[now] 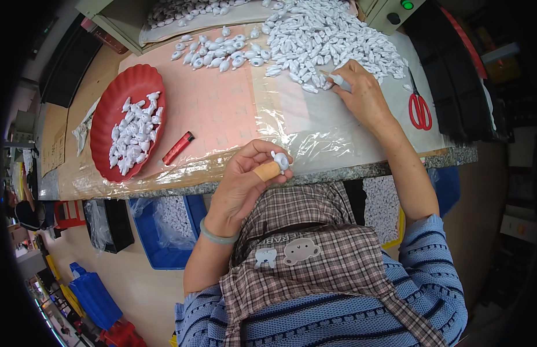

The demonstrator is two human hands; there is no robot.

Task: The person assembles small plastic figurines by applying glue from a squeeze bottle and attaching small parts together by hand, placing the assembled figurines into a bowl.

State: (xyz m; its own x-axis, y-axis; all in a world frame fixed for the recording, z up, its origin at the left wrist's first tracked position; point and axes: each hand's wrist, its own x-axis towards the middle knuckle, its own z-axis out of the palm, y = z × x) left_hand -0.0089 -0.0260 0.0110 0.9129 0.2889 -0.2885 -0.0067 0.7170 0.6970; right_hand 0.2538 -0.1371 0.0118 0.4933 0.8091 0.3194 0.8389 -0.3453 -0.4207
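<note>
My left hand is held by the front edge of the table, closed on a small white plastic figure. A tan wrap covers its thumb. Farther out on the right, my right hand pinches a small whitish squeeze bottle with a thin tan tip. That tip is at the near edge of a large heap of small white plastic parts; whether it touches one cannot be made out. Left of the heap lies a looser group of rounded white pieces.
A red scalloped bowl with white pieces in it stands at the left. Near it lies a red lighter. Red-handled scissors lie at the right. Blue bin sits below the table, and a metal housing stands behind.
</note>
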